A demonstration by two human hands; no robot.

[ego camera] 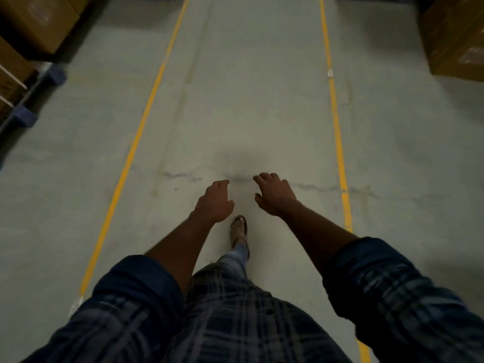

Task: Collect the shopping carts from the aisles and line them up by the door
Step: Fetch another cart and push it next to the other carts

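Aisle floor (248,100) runs ahead; my left hand (214,202) and right hand (275,196) hang loosely curled, gripping nothing.

cardboard boxes (39,19) cut off at left edge, box (455,40) at right, blurred

a left line (146,106) and a right line (334,106) run along the floor (248,100) from the bottom of the frame to the top edge, with a lane between them. stacked boxes (34,19) fill the upper left corner, outside the left line, with blocks (56,74) on the floor below them. a single box (455,40) sits in the upper right corner, outside the right line. low in the centre, inside the lane, the left hand (213,200) and right hand (275,193) hang side by side, apart. a foot (238,227) is on the floor just below and between them.
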